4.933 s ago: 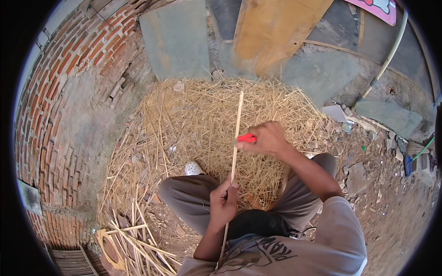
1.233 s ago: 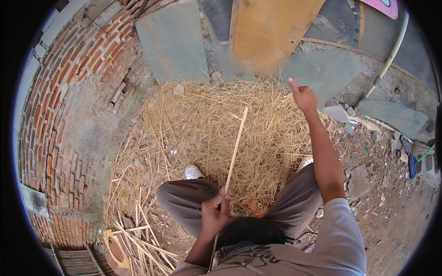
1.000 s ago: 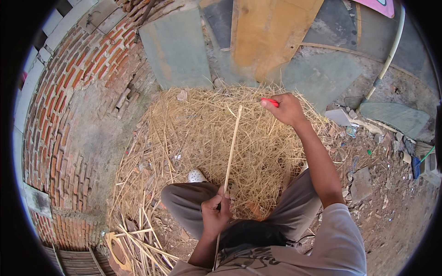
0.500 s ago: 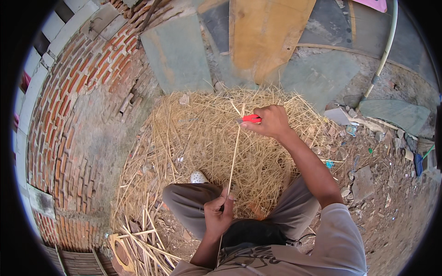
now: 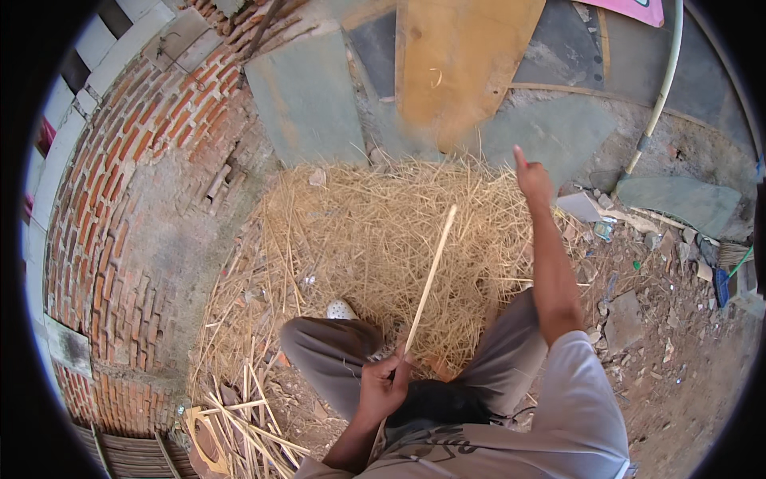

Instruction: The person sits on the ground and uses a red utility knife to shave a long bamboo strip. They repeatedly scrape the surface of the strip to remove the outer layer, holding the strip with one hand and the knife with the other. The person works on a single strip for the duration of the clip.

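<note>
stick: thin pale bamboo strip (image 5: 429,279), lower end in the left hand, free tip up near frame centre over the straw pile (image 5: 375,239)
long axis: runs from lower centre up and slightly right, tilted toward the right hand's side
left hand (image 5: 383,387): lower centre of frame, between the knees; fingers (image 5: 396,369) curled tight around the strip's base
right hand (image 5: 533,180): upper right of centre, arm stretched out over the far edge of the straw; well apart from the strip tip, up and to the right of it
right fingers: cannot tell whether they pinch anything; the hand is seen from the back, with one digit sticking up
nearer hand: left, already on the strip; right is off it
surroundings: curved brick wall (image 5: 120,207) on the left, loose cut strips (image 5: 239,423) lower left, wooden board (image 5: 455,64) leaning at top
</note>
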`<state>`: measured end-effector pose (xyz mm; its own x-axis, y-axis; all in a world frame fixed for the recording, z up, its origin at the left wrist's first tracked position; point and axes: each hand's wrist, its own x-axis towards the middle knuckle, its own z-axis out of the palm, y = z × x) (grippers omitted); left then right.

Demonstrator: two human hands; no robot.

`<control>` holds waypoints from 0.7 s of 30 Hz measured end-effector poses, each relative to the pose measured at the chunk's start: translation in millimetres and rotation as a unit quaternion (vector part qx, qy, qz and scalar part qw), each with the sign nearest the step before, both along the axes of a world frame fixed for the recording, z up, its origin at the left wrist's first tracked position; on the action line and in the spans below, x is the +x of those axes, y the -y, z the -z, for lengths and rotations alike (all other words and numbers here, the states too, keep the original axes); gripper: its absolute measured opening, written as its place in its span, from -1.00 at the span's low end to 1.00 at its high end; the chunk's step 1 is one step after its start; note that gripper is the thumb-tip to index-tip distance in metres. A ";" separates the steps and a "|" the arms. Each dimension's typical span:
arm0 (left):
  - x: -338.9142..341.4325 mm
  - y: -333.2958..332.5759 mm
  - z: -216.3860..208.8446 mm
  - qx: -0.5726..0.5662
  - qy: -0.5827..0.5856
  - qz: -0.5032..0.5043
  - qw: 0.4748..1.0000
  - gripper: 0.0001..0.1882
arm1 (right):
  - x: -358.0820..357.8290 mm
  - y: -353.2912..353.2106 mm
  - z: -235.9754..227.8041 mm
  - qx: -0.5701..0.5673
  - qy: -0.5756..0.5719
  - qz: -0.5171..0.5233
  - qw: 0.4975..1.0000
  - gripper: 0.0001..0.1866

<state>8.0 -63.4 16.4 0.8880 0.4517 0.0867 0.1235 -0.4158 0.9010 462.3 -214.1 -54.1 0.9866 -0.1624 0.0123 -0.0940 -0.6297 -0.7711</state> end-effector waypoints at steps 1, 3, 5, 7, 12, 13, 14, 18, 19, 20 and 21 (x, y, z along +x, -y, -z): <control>-1.1 6.8 -0.5 -0.027 0.001 -0.038 0.999 -0.77 | -5.2 21.3 -6.0 -0.027 -0.014 0.008 0.999 -0.12; 8.0 0.3 -3.0 -0.067 0.011 -0.063 0.996 -0.79 | -4.2 11.8 -16.5 0.029 0.007 -0.042 0.999 -0.12; 22.1 -13.8 -2.6 -0.118 0.012 -0.042 0.992 -0.80 | -22.9 -8.6 -32.5 0.056 0.041 -0.137 0.988 -0.17; 24.2 -15.8 2.2 -0.107 0.013 -0.019 0.994 -0.81 | -75.7 -36.6 -59.4 0.099 0.080 -0.255 0.959 -0.28; 39.1 -31.8 -2.8 -0.131 -0.025 0.002 0.991 -0.80 | -138.2 -68.6 -90.5 0.183 0.251 -0.363 0.878 -0.58; 48.1 -38.3 -5.1 -0.137 -0.041 0.030 0.989 -0.77 | -141.6 -72.4 -90.4 0.186 0.296 -0.366 0.862 -0.59; 58.9 -47.5 -7.6 -0.145 -0.056 0.057 0.986 -0.74 | -139.7 -71.7 -89.1 0.116 0.301 -0.355 0.877 -0.60; 92.7 -108.2 -6.4 -0.041 -0.084 0.139 0.986 -0.71 | -139.1 -87.4 -74.0 -0.029 0.328 -0.402 0.855 -0.63; 97.2 -133.1 -4.0 0.002 -0.092 0.172 0.981 -0.72 | -145.3 -94.2 -72.9 -0.066 0.315 -0.429 0.844 -0.64; 104.1 -154.2 -6.2 0.043 -0.098 0.210 0.972 -0.73 | -148.8 -96.2 -72.0 -0.108 0.302 -0.450 0.834 -0.65; 114.3 -166.9 -20.4 0.121 -0.124 0.247 0.954 -0.73 | -149.5 -95.1 -73.1 -0.160 0.261 -0.466 0.830 -0.67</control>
<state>122.3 103.4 36.8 0.9939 -0.0328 -0.1048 0.0559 -0.6702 0.7401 312.7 -119.0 19.0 0.5287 0.7628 0.3723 0.8432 -0.4219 -0.3331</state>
